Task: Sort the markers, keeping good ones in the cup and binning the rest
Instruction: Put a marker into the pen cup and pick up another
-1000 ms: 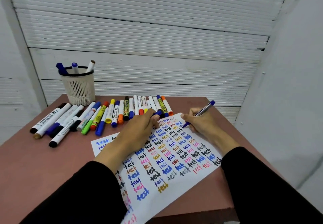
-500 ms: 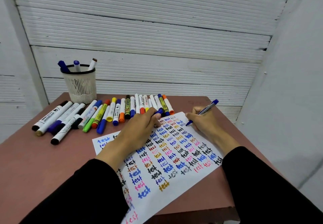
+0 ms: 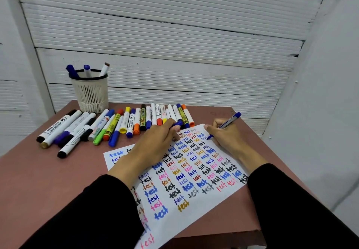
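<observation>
My right hand (image 3: 226, 135) grips a blue marker (image 3: 229, 121) with its tip down on the top right corner of a white paper sheet (image 3: 194, 210) covered in coloured "test" words. Resting on the sheet, my left hand (image 3: 153, 144) pinches a dark blue cap (image 3: 177, 123) between its fingers. A row of several capped markers (image 3: 116, 125) in many colours lies behind the paper. At the back left stands a white mesh cup (image 3: 91, 93) with three markers in it.
Everything sits on a small reddish-brown table (image 3: 38, 180) against a white slatted wall (image 3: 165, 44). A white panel (image 3: 320, 112) closes the right side. The table's front edge lies just below the paper. No bin shows in view.
My right hand has shifted the marker tip slightly along the top right of the paper. My left hand stays on the sheet with the cap.
</observation>
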Available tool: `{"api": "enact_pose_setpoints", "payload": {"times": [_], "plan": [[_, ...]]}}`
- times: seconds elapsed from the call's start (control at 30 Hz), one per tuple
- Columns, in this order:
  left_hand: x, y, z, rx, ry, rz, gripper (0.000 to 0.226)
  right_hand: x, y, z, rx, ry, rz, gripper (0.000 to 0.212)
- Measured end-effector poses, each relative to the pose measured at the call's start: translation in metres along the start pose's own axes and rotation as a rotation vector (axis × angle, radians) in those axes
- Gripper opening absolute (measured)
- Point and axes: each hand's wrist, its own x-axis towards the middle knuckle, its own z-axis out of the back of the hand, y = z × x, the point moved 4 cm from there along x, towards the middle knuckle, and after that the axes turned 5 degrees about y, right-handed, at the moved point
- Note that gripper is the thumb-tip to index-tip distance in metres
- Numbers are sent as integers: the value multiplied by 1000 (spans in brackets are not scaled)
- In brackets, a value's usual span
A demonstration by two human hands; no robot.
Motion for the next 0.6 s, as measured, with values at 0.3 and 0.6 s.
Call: {"api": "enact_pose_setpoints", "payload": {"times": [0.3,0.6], "plan": [[-1,-2,1,-5,0,-6,33,-3,4,-1,22,10,35,36],[0,-1,0,-7,0,-8,36,-2,3,-1,-14,5,51,40]]}}
